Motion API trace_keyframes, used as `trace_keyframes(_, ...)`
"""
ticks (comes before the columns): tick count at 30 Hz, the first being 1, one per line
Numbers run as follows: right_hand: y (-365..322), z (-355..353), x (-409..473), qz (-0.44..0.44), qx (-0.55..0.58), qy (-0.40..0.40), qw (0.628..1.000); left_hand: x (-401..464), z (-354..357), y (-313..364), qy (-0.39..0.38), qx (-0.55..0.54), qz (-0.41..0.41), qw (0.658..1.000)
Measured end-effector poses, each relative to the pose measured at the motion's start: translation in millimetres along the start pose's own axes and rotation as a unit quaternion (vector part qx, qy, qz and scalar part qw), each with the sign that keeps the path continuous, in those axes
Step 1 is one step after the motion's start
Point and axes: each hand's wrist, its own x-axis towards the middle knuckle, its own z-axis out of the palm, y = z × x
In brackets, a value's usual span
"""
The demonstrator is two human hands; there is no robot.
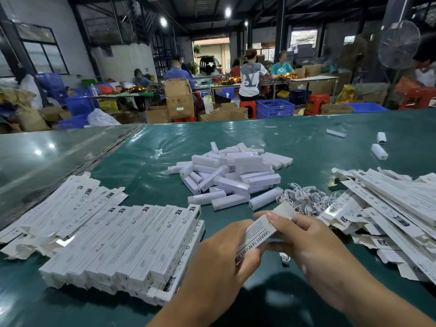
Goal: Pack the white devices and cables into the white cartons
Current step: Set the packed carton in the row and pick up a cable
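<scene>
A white carton (257,234) printed "SMART SENSOR LAMP" is held in front of me over the green table (146,159). My left hand (219,265) grips its lower end. My right hand (313,241) pinches its upper end at the open flap. A white USB plug (284,258) shows below the carton between my hands. A pile of white devices (231,175) lies in the middle of the table. Coiled white cables (304,199) lie to its right.
Filled cartons (127,246) are stacked in rows at the left, with flat ones (59,208) behind them. Flat unfolded cartons (396,208) are heaped at the right. A few loose devices (379,151) lie far right. Several people work at benches beyond the table.
</scene>
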Motion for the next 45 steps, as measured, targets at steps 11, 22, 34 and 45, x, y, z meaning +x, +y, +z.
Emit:
trace_keyframes(11, 4.2, -1.1, -4.6, -0.166, -0.164, 0.002, 0.972, 0.4, -0.3, 3.6, 0.000, 0.035, -0.019, 0.999)
trace_keyframes(22, 6.7, -1.9, -6.0, -0.214, -0.260, 0.014, 0.941, 1.3, -1.3, 9.9, -0.025, 0.145, -0.010, 0.989)
trace_keyframes(34, 8.3, -4.5, 2.2, -0.141, -0.059, -0.035, 0.988, 1.1, -0.2, 9.0, -0.030, 0.158, 0.003, 0.987)
trace_keyframes(45, 2.1, -14.5, -2.3, -0.138, -0.103, 0.009, 0.985, 1.6, 1.8, 15.2, -0.034, 0.169, 0.062, 0.983)
